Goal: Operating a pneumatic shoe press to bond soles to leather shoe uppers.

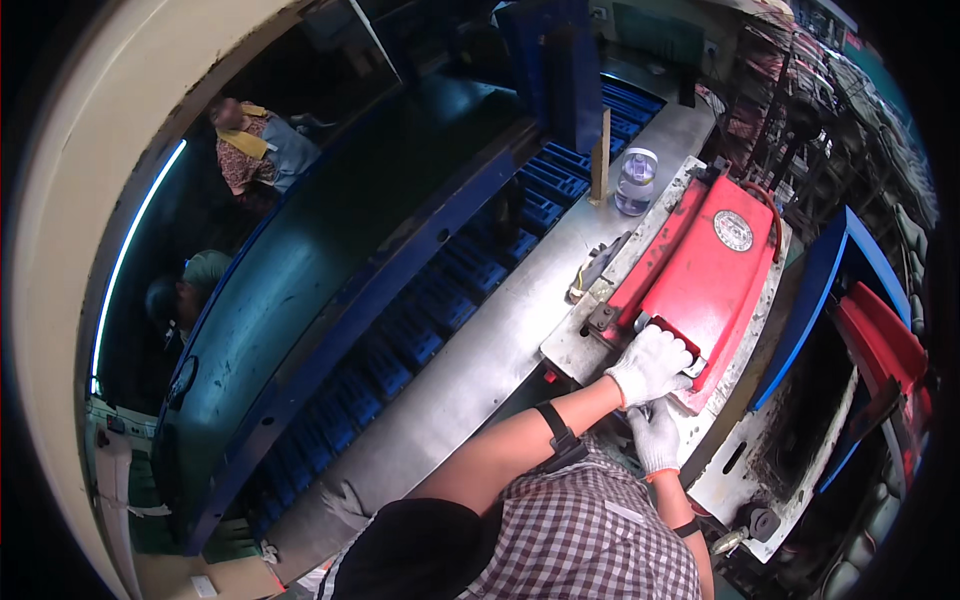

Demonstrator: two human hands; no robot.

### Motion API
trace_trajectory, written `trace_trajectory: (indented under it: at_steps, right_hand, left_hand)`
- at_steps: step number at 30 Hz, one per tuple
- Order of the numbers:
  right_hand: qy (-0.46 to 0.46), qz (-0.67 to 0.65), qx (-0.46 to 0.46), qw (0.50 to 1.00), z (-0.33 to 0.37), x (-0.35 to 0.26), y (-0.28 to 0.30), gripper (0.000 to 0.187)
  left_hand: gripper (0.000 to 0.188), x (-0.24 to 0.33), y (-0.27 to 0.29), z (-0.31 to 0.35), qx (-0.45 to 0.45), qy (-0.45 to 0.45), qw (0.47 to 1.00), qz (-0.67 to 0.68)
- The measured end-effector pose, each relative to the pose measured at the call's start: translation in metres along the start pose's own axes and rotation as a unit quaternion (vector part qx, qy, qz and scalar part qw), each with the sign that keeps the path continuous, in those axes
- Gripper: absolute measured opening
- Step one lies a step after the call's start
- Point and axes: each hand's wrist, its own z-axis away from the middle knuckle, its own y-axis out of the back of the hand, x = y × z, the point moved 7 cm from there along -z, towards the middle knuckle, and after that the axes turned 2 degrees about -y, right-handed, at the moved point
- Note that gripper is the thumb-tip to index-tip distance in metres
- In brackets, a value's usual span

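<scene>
A long red machine cover (pixel 715 270) with a round white emblem lies on a worn white metal bench. At its near end is an opening with metal edges. My left hand (pixel 652 366), in a white knit glove, is at this opening with its fingers curled in; what they grip is hidden. Just below it, my gloved right hand (pixel 655 437) is raised close to the bench's near edge. Its fingers are bent together and partly covered by my left hand, so anything in them cannot be made out.
A clear plastic bottle (pixel 636 182) stands on the steel ledge (pixel 510 310) left of the machine. Beyond lies a dark conveyor belt (pixel 330 210) beside blue slotted parts. Blue and red panels (pixel 875 330) rise at right. Two people (pixel 262 150) are across the belt. A loose glove (pixel 345 505) lies lower left.
</scene>
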Motion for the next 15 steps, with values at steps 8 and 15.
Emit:
trace_trajectory:
  at_steps: [8,15]
  right_hand:
    - [-0.016,0.004,0.01,1.0,-0.001,0.001,-0.001,0.059]
    - [-0.03,0.038,0.013,0.999,0.004,-0.003,0.003,0.05]
  left_hand:
    - [0.034,-0.004,0.008,0.005,0.024,0.011,0.999,0.025]
    - [0.064,-0.088,0.046,0.1,0.208,0.221,0.949,0.083]
